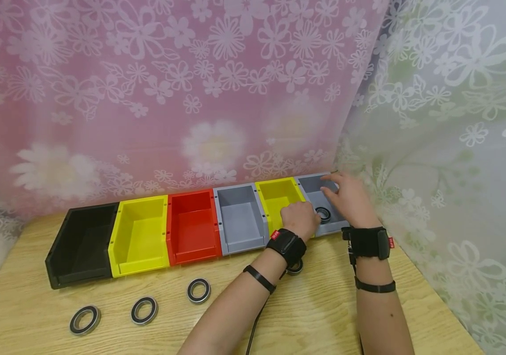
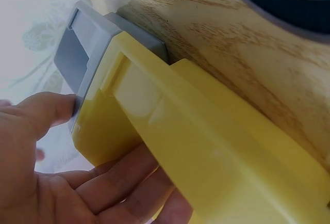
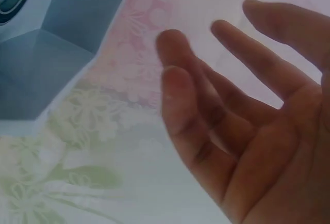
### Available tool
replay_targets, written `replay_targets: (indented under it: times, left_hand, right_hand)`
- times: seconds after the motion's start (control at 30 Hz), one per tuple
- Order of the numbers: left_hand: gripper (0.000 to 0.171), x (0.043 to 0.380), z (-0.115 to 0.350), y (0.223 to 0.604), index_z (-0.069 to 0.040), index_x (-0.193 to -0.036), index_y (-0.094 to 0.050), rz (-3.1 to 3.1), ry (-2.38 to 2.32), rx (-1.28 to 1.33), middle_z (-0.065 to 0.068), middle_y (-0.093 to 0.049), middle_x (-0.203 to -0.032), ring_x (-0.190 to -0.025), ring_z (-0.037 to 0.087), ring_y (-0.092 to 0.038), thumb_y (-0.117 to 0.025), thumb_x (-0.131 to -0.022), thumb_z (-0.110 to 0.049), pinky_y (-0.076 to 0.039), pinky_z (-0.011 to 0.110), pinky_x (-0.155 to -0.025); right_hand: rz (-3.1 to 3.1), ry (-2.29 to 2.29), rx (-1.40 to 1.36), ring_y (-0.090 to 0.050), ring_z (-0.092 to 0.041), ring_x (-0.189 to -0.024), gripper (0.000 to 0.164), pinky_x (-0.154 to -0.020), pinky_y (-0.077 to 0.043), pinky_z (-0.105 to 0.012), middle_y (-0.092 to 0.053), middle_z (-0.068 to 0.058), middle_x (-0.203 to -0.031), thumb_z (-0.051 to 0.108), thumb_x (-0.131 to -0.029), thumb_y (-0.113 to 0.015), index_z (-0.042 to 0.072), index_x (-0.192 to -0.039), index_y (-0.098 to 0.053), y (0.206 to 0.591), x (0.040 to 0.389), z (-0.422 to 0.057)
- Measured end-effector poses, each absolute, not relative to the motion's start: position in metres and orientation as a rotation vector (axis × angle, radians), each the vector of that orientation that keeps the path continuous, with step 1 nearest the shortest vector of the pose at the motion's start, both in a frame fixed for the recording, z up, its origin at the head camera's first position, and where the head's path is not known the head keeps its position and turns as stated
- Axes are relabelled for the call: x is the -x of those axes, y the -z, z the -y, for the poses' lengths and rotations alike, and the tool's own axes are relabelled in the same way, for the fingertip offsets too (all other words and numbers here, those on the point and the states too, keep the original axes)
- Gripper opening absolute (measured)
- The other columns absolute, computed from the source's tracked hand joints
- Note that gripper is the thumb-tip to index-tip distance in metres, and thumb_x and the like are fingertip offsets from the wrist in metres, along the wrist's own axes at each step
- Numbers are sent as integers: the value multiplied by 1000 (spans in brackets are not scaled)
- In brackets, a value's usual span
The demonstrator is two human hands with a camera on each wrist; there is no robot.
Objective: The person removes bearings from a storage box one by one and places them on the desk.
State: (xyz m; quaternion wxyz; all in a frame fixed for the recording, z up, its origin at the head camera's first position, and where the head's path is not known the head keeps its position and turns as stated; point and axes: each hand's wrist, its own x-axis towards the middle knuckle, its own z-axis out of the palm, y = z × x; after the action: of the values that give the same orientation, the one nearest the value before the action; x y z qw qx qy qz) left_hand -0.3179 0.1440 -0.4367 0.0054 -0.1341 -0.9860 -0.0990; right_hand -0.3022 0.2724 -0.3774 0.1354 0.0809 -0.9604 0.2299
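Note:
My left hand [image 1: 299,219] grips the adjoining walls of the right-hand yellow bin [image 1: 284,191] and the grey bin at the row's right end [image 1: 333,227]. In the left wrist view, its thumb presses the grey side while the fingers curl inside the yellow bin [image 2: 206,141]. A dark-sealed ball bearing [image 1: 328,217] lies in that grey bin. Over the bin's right side is my right hand [image 1: 355,201], fingers spread and loosely bent, holding nothing. The right wrist view shows this hand [image 3: 258,136] apart from the grey bin [image 3: 67,53].
Leftward the row continues with a grey bin [image 1: 241,217], a red bin [image 1: 192,227], a yellow bin [image 1: 144,236] and a black bin [image 1: 80,241]. Bearings lie in front: one [image 1: 96,314], another [image 1: 135,313], a third [image 1: 190,296]; another [image 1: 297,271] is partly behind my left wrist. Floral curtains stand behind.

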Motion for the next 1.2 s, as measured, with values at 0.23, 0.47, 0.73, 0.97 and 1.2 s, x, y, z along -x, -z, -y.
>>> replay_targets:
  times: [0.23, 0.47, 0.73, 0.97, 1.2]
  left_hand:
    - [45, 317, -143, 438, -17, -75, -72, 3092, 333, 412, 0, -59, -63, -56, 19, -58, -61, -101, -52, -48, 35, -55]
    - [44, 317, -143, 439, -17, -77, -74, 3090, 334, 410, 0, -58, -61, -54, 18, -57, -62, -100, -52, -47, 34, -52]
    - [46, 316, -143, 437, -17, -73, -72, 3098, 320, 402, 0, -57, -59, -53, 18, -57, -62, -100, -53, -47, 33, -52]
    - [46, 315, -143, 437, -18, -71, -70, 3092, 326, 414, 0, -56, -59, -53, 18, -57, -62, -100, -52, -46, 33, -51]
    - [44, 316, -141, 440, -17, -72, -70, 3067, 351, 439, 1, -59, -62, -56, 19, -59, -61, -101, -49, -47, 34, -52]
  right_hand:
    - [2911, -706, -234, -40, -22, -52, 38, -55, -37, -37, -61, -28, -131, 16, -103, -63, 0, -137, -63, 389, 312, -276]
    - [2978, -699, -228, -51, -24, -66, 39, -64, -43, -38, -63, -28, -130, 18, -103, -64, -1, -137, -62, 400, 319, -279]
    - [3010, -690, -220, -66, -40, -93, 42, -80, -52, -49, -62, -31, -132, 16, -102, -65, -5, -138, -60, 411, 326, -280]
    - [3072, -691, -187, -59, -47, -119, 45, -96, -49, -58, -59, -31, -137, 19, -102, -63, -6, -140, -58, 418, 330, -282]
    - [3187, -674, -187, -57, -50, -122, 49, -95, -50, -58, -56, -34, -139, 22, -102, -59, -6, -142, -56, 422, 332, -281]
